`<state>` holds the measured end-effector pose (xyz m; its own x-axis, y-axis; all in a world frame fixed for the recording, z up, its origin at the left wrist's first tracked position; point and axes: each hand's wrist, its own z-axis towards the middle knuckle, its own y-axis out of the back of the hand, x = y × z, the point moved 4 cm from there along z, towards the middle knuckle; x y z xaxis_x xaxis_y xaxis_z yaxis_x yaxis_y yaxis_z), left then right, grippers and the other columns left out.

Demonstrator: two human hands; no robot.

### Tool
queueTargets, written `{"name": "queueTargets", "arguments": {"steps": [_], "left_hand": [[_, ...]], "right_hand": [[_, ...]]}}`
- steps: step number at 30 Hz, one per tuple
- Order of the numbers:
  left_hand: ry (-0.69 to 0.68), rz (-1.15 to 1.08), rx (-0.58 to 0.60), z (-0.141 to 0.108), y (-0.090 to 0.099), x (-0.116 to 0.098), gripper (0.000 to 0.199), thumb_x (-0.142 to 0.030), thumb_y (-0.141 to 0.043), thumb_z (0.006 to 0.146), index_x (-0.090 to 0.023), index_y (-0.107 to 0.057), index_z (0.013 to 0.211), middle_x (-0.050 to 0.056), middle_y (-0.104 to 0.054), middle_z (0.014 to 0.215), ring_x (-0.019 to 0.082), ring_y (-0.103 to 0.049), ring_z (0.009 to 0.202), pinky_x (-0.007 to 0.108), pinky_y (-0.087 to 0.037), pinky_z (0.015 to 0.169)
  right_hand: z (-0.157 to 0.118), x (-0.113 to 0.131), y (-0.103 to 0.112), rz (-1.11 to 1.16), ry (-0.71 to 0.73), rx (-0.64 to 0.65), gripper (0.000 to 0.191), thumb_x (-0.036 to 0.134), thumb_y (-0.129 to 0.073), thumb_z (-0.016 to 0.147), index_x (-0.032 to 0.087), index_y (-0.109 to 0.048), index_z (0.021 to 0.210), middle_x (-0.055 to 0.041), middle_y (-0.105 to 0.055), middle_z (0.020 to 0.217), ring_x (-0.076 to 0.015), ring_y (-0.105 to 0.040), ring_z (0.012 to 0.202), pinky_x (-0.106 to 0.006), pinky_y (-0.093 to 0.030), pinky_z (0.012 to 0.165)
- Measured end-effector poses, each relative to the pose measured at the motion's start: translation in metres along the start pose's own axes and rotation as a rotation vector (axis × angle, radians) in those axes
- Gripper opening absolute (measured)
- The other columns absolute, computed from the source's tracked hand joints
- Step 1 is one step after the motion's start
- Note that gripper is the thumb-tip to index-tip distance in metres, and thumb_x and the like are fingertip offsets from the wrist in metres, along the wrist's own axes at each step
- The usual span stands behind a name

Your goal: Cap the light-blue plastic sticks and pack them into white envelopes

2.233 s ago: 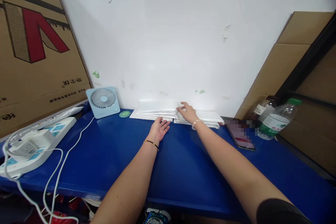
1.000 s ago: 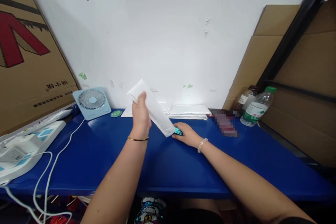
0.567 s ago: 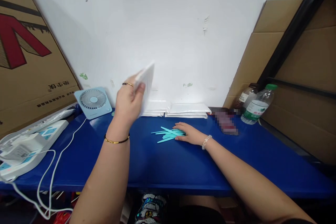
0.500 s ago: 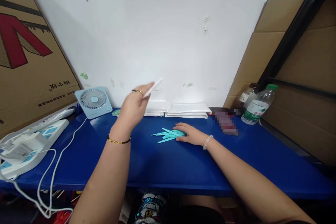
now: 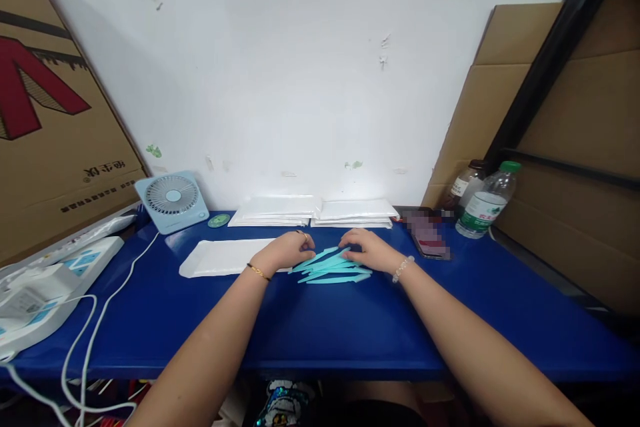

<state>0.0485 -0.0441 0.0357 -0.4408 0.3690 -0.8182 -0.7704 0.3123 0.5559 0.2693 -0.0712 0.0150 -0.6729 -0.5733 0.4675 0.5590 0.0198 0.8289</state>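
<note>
A loose pile of thin turquoise sticks (image 5: 333, 268) lies on the blue table, between my two hands. My left hand (image 5: 287, 250) is at the pile's left end, its fingers curled at the sticks; whether it grips one is too small to tell. Over the right end, my right hand (image 5: 367, 250) has its thumb and fingers apart and touches the pile. A flat white packet (image 5: 225, 258) lies to the left, its right end partly under my left hand. Two stacks of white packets, the left (image 5: 275, 208) and the right (image 5: 355, 211), rest against the wall.
A light blue fan (image 5: 173, 200) and a green disc (image 5: 219, 220) stand at the back left. A white power strip (image 5: 95, 263) with cables lies far left. At the right are a phone (image 5: 429, 233) and two bottles (image 5: 483, 207). Cardboard flanks both sides.
My left hand has come down from above the table to the sticks. The white packet now lies flat on the left, out of my left hand. The sticks are more spread out.
</note>
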Motion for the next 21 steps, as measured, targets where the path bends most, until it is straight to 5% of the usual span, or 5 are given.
{"name": "queueTargets", "arguments": {"steps": [5,9,12,16,21], "left_hand": [[0.003,0.226,0.027,0.016,-0.027,0.002,0.015,-0.012,-0.069,0.049,-0.024,-0.06,0.046,0.0,-0.059,0.05,0.015,-0.05,0.049,0.023,-0.041,0.055],[0.123,0.417,0.137,0.021,-0.032,0.008,0.011,-0.011,-0.063,0.054,-0.021,-0.062,0.052,0.001,-0.063,0.057,0.015,-0.053,0.055,0.023,-0.039,0.056],[0.08,0.53,0.2,0.023,-0.034,0.006,0.009,-0.015,-0.059,0.063,-0.02,-0.066,0.064,0.002,-0.067,0.068,0.015,-0.056,0.06,0.023,-0.038,0.056],[-0.055,0.723,0.123,0.031,-0.035,0.001,0.015,-0.021,-0.049,0.079,-0.021,-0.065,0.079,0.002,-0.068,0.084,0.017,-0.061,0.074,0.024,-0.04,0.065],[-0.01,0.772,0.014,0.046,-0.029,0.01,0.016,-0.022,-0.048,0.082,-0.021,-0.064,0.081,0.004,-0.068,0.088,0.02,-0.062,0.083,0.029,-0.042,0.075]], "right_hand": [[0.005,-0.002,-0.018,-0.089,-0.027,-0.021,0.025,0.035,-0.052,0.087,0.024,-0.065,0.106,-0.0072,-0.063,0.109,-0.0233,-0.054,0.104,-0.039,-0.04,0.09],[0.009,-0.002,-0.024,-0.091,-0.049,-0.025,0.019,0.033,-0.054,0.087,0.022,-0.066,0.096,-0.0062,-0.063,0.103,-0.0218,-0.054,0.1,-0.037,-0.04,0.088],[0.011,-0.003,-0.023,-0.061,-0.076,-0.027,0.012,0.031,-0.058,0.084,0.022,-0.066,0.084,-0.0044,-0.063,0.097,-0.0197,-0.055,0.095,-0.034,-0.04,0.084],[0.01,-0.015,-0.009,-0.058,-0.116,-0.076,0.009,0.029,-0.062,0.081,0.021,-0.065,0.077,-0.0025,-0.063,0.089,-0.0195,-0.055,0.092,-0.032,-0.038,0.082],[-0.003,-0.059,0.024,-0.168,-0.3,-0.142,0.01,0.029,-0.064,0.077,0.021,-0.068,0.072,-0.0035,-0.065,0.091,-0.0219,-0.056,0.093,-0.034,-0.036,0.082]]}}
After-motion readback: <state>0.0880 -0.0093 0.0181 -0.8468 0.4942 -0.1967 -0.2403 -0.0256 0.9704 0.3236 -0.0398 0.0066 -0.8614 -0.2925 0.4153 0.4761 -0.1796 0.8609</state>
